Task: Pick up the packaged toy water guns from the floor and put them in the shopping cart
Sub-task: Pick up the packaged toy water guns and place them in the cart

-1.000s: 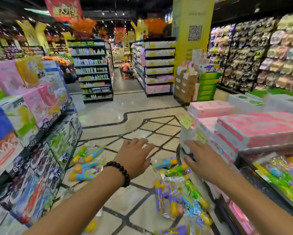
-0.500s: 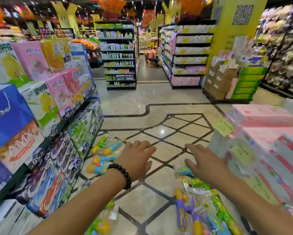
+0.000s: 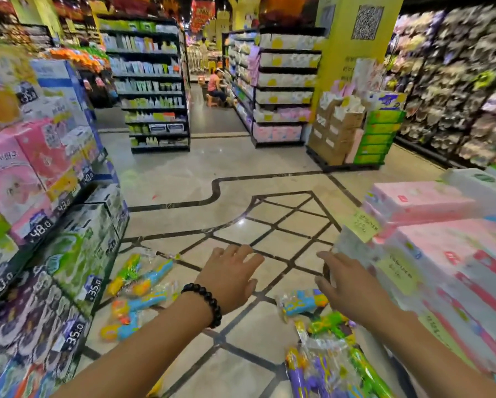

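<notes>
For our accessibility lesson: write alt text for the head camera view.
Two empty, open hands, left hand and right hand, reach over a tiled shop floor strewn with packaged water guns, between shelves of boxed goods.

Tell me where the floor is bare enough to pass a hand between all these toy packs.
Bare tiled floor runs between the left hand and right hand, bordered by the left packs of water guns and the right packs. The aisle floor beyond both hands is also open. Crowded: along the left shelf and beside the pink boxes.
</notes>
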Demonstrator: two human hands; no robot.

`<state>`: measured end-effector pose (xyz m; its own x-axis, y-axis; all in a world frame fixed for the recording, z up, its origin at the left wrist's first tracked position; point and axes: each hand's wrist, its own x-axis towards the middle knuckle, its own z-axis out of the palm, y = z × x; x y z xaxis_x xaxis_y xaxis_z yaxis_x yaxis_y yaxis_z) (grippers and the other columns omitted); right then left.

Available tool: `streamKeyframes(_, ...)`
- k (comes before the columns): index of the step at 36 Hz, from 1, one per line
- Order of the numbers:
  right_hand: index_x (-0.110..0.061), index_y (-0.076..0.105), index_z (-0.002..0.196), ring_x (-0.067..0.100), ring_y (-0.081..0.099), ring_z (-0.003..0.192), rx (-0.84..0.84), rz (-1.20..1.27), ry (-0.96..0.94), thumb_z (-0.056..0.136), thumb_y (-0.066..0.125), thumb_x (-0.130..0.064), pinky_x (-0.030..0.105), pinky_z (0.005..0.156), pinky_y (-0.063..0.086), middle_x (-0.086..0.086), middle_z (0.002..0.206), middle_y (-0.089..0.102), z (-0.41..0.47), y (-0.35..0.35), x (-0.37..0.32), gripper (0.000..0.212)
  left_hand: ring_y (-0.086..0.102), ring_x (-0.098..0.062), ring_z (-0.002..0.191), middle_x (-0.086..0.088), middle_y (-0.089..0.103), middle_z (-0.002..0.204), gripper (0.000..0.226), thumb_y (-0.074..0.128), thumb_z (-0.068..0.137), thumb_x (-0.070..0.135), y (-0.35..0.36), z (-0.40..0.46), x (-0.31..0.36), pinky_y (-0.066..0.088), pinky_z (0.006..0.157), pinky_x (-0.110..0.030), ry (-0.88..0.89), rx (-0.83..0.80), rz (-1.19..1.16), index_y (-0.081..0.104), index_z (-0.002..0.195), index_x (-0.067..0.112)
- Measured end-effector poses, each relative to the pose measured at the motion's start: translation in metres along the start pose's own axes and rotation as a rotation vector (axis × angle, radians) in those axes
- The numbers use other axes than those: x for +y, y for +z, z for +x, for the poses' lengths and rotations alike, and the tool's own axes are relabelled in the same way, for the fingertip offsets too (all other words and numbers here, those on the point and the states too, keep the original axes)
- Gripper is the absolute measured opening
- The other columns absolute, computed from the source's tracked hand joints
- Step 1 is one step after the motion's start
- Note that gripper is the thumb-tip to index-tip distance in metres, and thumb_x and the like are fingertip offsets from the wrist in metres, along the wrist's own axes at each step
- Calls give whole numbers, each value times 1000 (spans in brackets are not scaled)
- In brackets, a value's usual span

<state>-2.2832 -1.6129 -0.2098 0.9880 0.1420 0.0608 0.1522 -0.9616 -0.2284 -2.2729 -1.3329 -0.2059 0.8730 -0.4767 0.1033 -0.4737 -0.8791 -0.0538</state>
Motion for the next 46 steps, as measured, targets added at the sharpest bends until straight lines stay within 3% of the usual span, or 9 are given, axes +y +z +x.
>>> streamKeyframes(3, -29, 41, 151, 22, 53, 124, -9, -12, 60, 100, 53, -45, 36, 94, 46, -1, 139, 55, 27, 9, 18, 54, 40, -26, 135, 1, 38, 154, 50, 48, 99, 44, 20, 45, -10, 37, 107, -48, 47, -36, -22, 37, 147, 32)
streamKeyframes(9, -39, 42, 141, 26, 54, 116, -22, 50, 195, 91, 41, -55, 42, 85, 51, -6, 130, 55, 99, 23, 71, 53, 45, -25, 131, 3, 40, 150, 50, 47, 99, 44, 47, 152, -30, 39, 105, -45, 168, -52, -6, 39, 146, 32)
streamKeyframes(12, -38, 38, 148, 23, 49, 124, -7, 44, 258, 99, 47, -48, 39, 86, 50, -10, 138, 50, 136, 27, 96, 52, 43, -23, 130, 5, 40, 148, 47, 46, 99, 45, 51, 214, -37, 38, 106, -45, 207, -64, 0, 38, 144, 34)
streamKeyframes(16, -35, 41, 146, 24, 51, 114, -20, 63, 331, 94, 44, -51, 40, 88, 49, -7, 130, 54, 187, 35, 132, 54, 42, -22, 134, 5, 38, 152, 48, 45, 100, 45, 57, 292, -41, 36, 109, -44, 269, -75, -13, 37, 145, 35)
streamKeyframes(21, -33, 41, 146, 28, 55, 120, -20, 74, 399, 97, 46, -49, 45, 90, 51, -1, 134, 55, 247, 40, 167, 53, 44, -23, 133, 3, 41, 151, 46, 48, 99, 44, 71, 374, -46, 39, 107, -45, 344, -66, -20, 40, 143, 34)
streamKeyframes(26, -26, 45, 139, 31, 53, 120, -25, 14, 456, 100, 49, -43, 46, 89, 52, 4, 135, 54, 298, 29, 181, 44, 50, -24, 128, 2, 49, 145, 44, 53, 95, 44, 89, 450, -57, 44, 101, -45, 439, -47, -37, 47, 137, 34)
streamKeyframes(34, -29, 37, 148, 32, 53, 121, -7, -71, 641, 95, 48, -48, 45, 92, 52, 1, 138, 53, 367, 44, 205, 57, 38, -25, 140, 2, 38, 156, 48, 48, 100, 45, 123, 572, -74, 32, 111, -45, 632, -59, -78, 40, 146, 33)
streamKeyframes(43, -32, 37, 147, 31, 53, 117, -17, -103, 969, 97, 48, -46, 44, 89, 52, 3, 132, 54, 413, 59, 186, 53, 49, -26, 128, 3, 51, 143, 43, 53, 94, 40, 151, 686, -86, 42, 100, -47, 956, -97, -127, 49, 135, 32)
streamKeyframes(46, -28, 33, 152, 33, 49, 124, -39, -93, 1065, 99, 46, -43, 43, 93, 49, 4, 137, 53, 416, 69, 172, 57, 55, -28, 120, 2, 57, 133, 40, 56, 90, 40, 165, 703, -82, 45, 92, -46, 1027, -113, -117, 55, 128, 30)
